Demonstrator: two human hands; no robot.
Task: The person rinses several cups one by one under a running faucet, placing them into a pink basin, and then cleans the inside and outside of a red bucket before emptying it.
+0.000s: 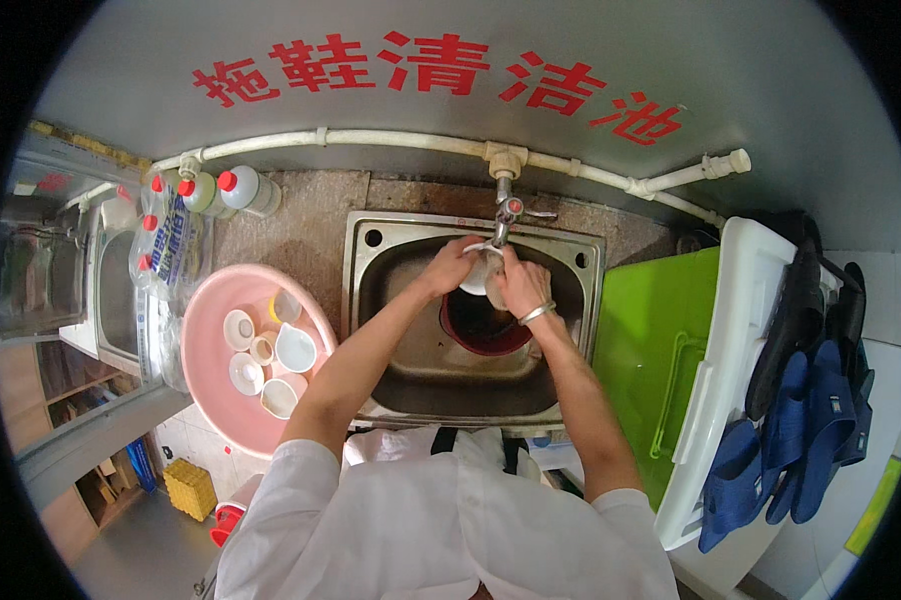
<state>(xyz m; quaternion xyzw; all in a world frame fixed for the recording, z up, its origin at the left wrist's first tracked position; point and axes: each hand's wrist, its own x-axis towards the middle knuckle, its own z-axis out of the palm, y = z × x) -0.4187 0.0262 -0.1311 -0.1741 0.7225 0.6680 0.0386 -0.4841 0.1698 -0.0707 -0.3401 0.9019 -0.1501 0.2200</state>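
Note:
Under the metal faucet [504, 214], my left hand [451, 267] grips the rim of a small white cup [476, 282]. My right hand [527, 285], with a silver bracelet at the wrist, also grips the cup at its right side. A beige, blurred patch shows below the right fingers; I cannot tell whether it is a scrubbing cloth or water. Both hands are above a dark red bowl [488, 343], which holds something dark and stands in the stainless steel sink [413, 375]. The fingers partly hide the cup.
Left of the sink, a pink plastic basin [209, 405] holds several white and beige cups [296, 347]. Bottles with red caps [246, 187] stand behind it. On the right are a green panel [645, 360], a white plastic rack [750, 300] and blue slippers [818, 420]. A white pipe [405, 141] crosses the wall.

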